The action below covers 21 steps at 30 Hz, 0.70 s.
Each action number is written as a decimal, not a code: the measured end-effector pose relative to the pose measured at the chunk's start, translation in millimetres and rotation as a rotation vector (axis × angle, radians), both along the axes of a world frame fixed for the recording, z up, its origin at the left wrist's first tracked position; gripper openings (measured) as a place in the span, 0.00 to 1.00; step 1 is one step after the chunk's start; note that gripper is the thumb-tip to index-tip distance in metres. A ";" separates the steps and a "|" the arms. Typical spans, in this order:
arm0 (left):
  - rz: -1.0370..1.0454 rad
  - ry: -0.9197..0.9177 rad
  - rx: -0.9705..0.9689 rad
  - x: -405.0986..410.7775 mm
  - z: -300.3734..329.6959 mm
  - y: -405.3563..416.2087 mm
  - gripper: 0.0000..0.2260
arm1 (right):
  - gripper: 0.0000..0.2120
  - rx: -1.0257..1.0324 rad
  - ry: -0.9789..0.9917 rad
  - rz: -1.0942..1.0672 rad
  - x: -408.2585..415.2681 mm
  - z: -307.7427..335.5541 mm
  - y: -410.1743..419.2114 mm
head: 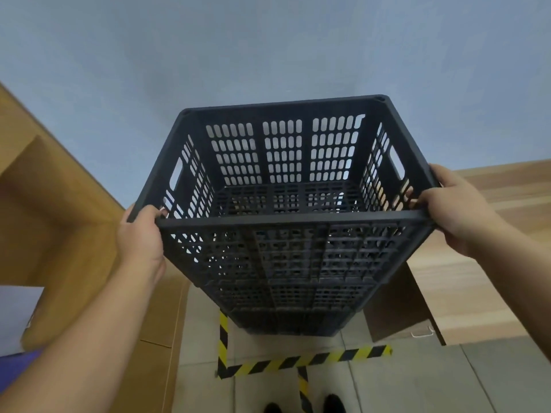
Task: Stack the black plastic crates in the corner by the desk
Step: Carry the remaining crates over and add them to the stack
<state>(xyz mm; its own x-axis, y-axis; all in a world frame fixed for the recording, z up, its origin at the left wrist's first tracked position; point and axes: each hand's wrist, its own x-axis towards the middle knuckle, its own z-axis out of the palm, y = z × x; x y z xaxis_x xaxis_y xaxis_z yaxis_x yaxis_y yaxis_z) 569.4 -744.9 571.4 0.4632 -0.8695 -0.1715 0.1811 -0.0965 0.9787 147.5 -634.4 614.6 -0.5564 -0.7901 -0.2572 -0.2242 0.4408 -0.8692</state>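
A black slotted plastic crate [286, 217] sits on top of a stack of several like crates [286, 302] that stands on the tiled floor against the grey wall. My left hand [140, 236] grips the top crate's near left corner at the rim. My right hand [456, 207] grips its near right corner, fingers hooked over the rim. The top crate is empty and lines up roughly with the stack below. The lower crates are largely hidden behind the top one.
A wooden desk [492, 263] stands right of the stack and a wooden cabinet [53, 204] left of it. Yellow-black hazard tape [298, 360] marks the floor in front of the stack. My shoes [304, 406] show at the bottom edge.
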 end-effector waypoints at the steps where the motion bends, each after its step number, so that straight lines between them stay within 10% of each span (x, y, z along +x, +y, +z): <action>1: -0.011 0.006 0.011 -2.2 0.8 -1.7 0.08 | 0.29 -0.002 0.001 0.000 0.4 3.3 -2.4; 21: -0.139 0.010 0.014 -5.0 -3.3 -14.5 0.08 | 0.23 -0.064 0.048 -0.095 0.7 4.1 -4.7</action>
<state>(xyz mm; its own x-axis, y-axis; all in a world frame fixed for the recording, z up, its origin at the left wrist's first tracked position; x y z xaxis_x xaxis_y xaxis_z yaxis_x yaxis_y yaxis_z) 564.5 -759.4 568.1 0.3363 -0.9227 -0.1886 0.1750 -0.1355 0.9752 148.1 -639.1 618.7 -0.6403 -0.7470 -0.1789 -0.2260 0.4058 -0.8856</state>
